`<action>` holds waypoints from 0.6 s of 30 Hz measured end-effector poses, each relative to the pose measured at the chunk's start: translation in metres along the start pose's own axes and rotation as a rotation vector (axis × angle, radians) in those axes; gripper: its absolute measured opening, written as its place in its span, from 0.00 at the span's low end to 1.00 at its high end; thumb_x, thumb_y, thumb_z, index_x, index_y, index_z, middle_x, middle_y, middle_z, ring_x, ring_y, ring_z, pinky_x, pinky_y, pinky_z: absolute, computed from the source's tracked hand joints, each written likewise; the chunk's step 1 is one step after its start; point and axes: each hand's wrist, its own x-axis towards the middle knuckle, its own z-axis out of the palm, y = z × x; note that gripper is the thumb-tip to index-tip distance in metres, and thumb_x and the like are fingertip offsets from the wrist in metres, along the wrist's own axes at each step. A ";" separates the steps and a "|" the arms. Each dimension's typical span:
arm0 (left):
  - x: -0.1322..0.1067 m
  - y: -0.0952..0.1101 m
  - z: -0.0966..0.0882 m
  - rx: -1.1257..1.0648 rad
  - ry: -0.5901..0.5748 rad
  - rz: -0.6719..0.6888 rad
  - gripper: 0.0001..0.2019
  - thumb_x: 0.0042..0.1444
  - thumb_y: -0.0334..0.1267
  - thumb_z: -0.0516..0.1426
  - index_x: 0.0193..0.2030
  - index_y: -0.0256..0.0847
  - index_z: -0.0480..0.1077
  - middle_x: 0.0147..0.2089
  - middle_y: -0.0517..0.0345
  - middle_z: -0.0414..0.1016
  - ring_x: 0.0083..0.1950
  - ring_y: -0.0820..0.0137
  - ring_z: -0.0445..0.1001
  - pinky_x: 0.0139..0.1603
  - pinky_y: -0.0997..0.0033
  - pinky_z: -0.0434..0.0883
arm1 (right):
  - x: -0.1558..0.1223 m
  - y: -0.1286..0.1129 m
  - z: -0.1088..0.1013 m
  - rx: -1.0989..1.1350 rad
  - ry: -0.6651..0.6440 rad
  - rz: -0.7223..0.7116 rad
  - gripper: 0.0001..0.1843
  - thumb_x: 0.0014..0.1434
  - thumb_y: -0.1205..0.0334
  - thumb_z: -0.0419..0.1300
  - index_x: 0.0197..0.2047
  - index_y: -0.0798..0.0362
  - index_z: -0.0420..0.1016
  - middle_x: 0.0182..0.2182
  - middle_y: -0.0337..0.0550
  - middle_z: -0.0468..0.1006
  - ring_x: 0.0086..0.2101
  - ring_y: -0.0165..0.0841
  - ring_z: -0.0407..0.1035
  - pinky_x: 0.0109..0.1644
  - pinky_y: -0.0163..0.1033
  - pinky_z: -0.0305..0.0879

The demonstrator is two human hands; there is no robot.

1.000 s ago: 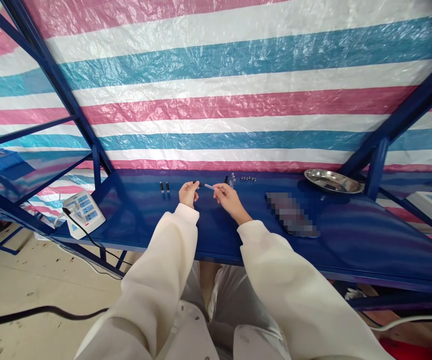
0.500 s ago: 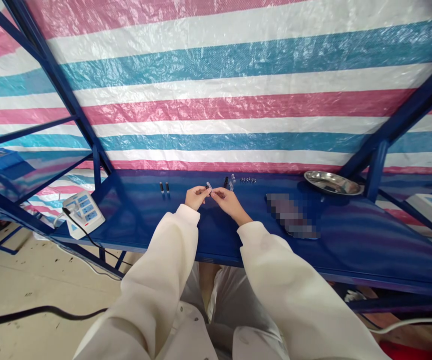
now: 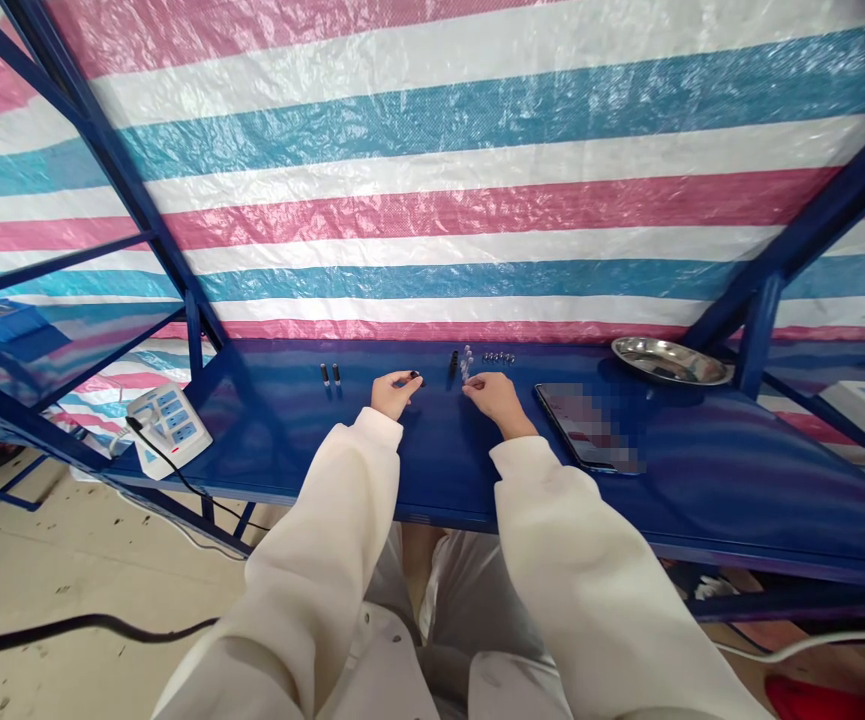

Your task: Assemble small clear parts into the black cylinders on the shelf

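Observation:
My left hand (image 3: 393, 393) pinches a small black cylindrical piece (image 3: 416, 376) between thumb and fingers, just above the blue table. To its right, my right hand (image 3: 495, 396) has its fingertips pressed together at the near end of a row of small clear plastic pieces (image 3: 467, 357). What lies between those fingertips is too small to make out. Beside the clear pieces stand small black pieces (image 3: 453, 362). Several shiny little metal parts (image 3: 498, 358) form a row farther right. Left of my left hand, two short black-and-white tubes (image 3: 337, 374) stand side by side.
A phone (image 3: 574, 430), partly pixelated, lies on the blue table (image 3: 447, 480) right of my hands. An oval metal tray (image 3: 672, 378) sits at the back right. A white power strip (image 3: 169, 430) with a black cable rests at the left end. Blue posts frame the table.
My hands, together before at a clear-and-dark piece, are now apart. My right hand has moved right to the clear pieces; my left stays in place with the black piece.

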 end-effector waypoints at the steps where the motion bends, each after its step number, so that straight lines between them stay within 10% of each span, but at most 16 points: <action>1: 0.000 0.000 0.000 0.019 -0.007 0.007 0.09 0.39 0.36 0.64 0.30 0.34 0.77 0.27 0.56 0.75 0.20 0.80 0.62 0.17 0.79 0.62 | 0.000 0.000 0.000 -0.032 0.020 0.014 0.10 0.51 0.64 0.59 0.36 0.57 0.79 0.35 0.49 0.80 0.38 0.36 0.73 0.42 0.35 0.64; 18: 0.022 -0.009 0.057 0.576 -0.117 0.174 0.05 0.44 0.37 0.62 0.29 0.40 0.78 0.32 0.51 0.78 0.37 0.63 0.74 0.40 0.69 0.68 | 0.000 -0.007 0.004 -0.206 0.042 0.055 0.15 0.58 0.56 0.54 0.40 0.53 0.79 0.38 0.51 0.79 0.42 0.40 0.72 0.42 0.39 0.63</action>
